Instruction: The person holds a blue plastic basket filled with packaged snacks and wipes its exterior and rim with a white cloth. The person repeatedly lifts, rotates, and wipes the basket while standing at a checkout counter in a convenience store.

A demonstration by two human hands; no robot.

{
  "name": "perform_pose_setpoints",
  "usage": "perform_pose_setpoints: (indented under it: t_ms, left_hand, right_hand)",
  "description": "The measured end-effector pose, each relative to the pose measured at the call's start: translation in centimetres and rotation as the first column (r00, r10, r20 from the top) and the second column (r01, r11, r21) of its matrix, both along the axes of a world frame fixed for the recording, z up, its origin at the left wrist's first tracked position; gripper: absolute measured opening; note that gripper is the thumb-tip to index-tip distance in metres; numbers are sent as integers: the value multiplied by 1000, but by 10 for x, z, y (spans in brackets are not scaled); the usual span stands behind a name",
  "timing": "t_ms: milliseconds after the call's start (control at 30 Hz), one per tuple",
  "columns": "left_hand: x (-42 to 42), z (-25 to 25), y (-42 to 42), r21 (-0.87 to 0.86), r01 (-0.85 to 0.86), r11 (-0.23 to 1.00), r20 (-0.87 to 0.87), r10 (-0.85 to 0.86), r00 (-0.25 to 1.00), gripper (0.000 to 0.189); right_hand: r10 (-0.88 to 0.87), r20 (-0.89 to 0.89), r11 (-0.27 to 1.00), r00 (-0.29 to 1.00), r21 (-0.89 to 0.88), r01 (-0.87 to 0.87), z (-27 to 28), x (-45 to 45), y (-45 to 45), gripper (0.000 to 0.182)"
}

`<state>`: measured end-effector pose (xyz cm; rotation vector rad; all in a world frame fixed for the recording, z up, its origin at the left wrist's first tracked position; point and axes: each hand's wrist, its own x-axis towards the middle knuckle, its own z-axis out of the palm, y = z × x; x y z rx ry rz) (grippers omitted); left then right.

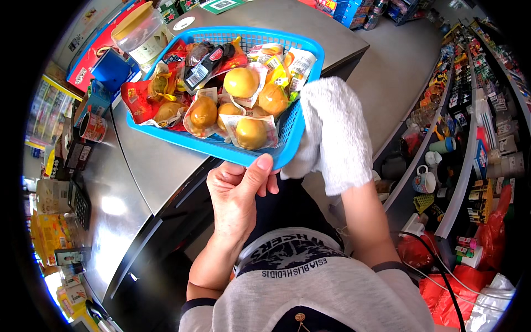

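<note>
A blue plastic basket [174,148] rests partly on the metal counter, its near corner jutting past the edge. My left hand [238,186] grips the near rim, thumb on top and fingers underneath. A white cloth [344,137], perhaps a towel or mitt, covers my right hand at the basket's right side; its fingers are hidden. Inside the basket lie several vacuum-packed brown eggs [252,133], red snack packets [137,97] and a black packet [207,68].
The metal counter [141,166] carries a lidded plastic jar [143,37], a paper cup [93,126] and a calculator [79,203] on the left. Shelves of goods [450,166], including mugs [424,180], line the right side. Red plastic bags [452,290] and cables lie at lower right.
</note>
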<state>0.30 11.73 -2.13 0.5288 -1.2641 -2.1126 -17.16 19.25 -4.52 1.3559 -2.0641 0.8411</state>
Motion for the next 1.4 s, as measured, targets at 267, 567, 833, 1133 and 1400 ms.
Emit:
perform_pose_setpoints:
  t_ms: [267,567,833,1133,1400]
  left_hand:
    - [4,0,-4,0,3,1000,-8,-3,1000,20]
    - [6,0,-3,10,-6,1000,-2,6,1000,21]
    - [21,7,-12,23,14,1000,9,-14,1000,20]
    - [43,4,-49,-17,186,982,51,-185,981,19]
    - [51,-1,-76,248,-229,941,-121,265,957,33]
  right_hand:
    - [-22,486,997,874,-48,52,26,-32,-26,23]
    - [269,486,961,832,-77,-266,-29,55,20,51]
    - [218,562,953,798,-299,-50,-12,9,11,34]
    - [84,348,995,934,15,-95,50,-27,-6,21]
    - [173,496,978,851,19,-209,0,24,30,45]
